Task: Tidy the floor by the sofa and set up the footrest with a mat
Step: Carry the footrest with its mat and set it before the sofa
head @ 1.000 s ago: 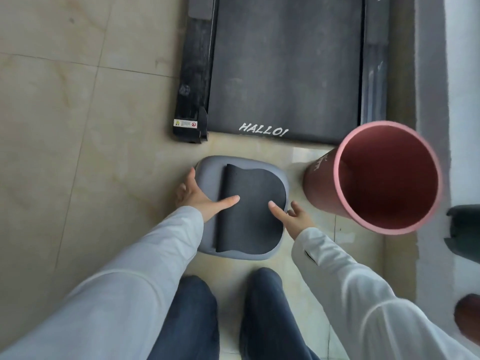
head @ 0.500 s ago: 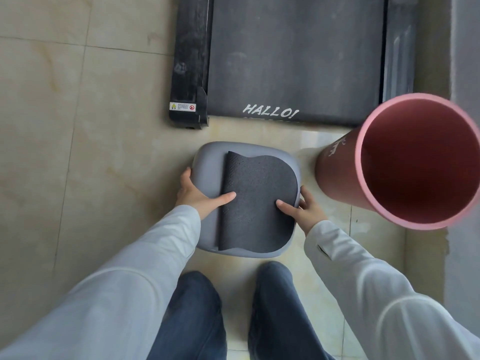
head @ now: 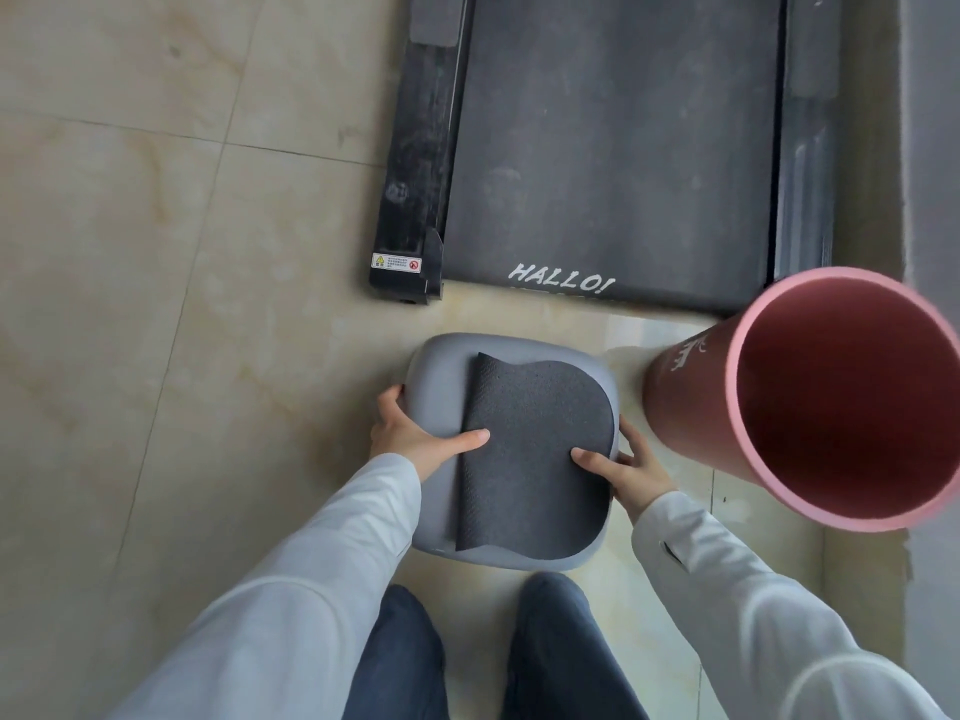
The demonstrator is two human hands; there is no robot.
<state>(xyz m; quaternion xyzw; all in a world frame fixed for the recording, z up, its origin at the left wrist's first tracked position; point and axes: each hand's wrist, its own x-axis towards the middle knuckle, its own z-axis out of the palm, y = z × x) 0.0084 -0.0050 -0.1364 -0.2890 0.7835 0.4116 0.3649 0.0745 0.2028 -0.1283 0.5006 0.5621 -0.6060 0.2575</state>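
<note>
A grey rounded footrest (head: pixel 436 407) sits on the tiled floor in front of my knees. A dark textured mat (head: pixel 535 449) lies on top of it, covering its right part and leaving a grey strip bare on the left. My left hand (head: pixel 415 436) grips the footrest's left edge, thumb reaching onto the mat. My right hand (head: pixel 623 470) holds the right edge, thumb pressed on the mat's right side.
A black treadmill (head: pixel 613 148) marked "HALLO!" lies just beyond the footrest. A tall pink bin (head: pixel 810 402) stands close on the right, nearly touching the footrest. A grey wall or ledge (head: pixel 930 148) runs along the right. Beige tiles (head: pixel 156 304) extend to the left.
Both hands moved from resting on the mat to gripping the footrest's side edges. The camera shifted, so the bin sits further right in view.
</note>
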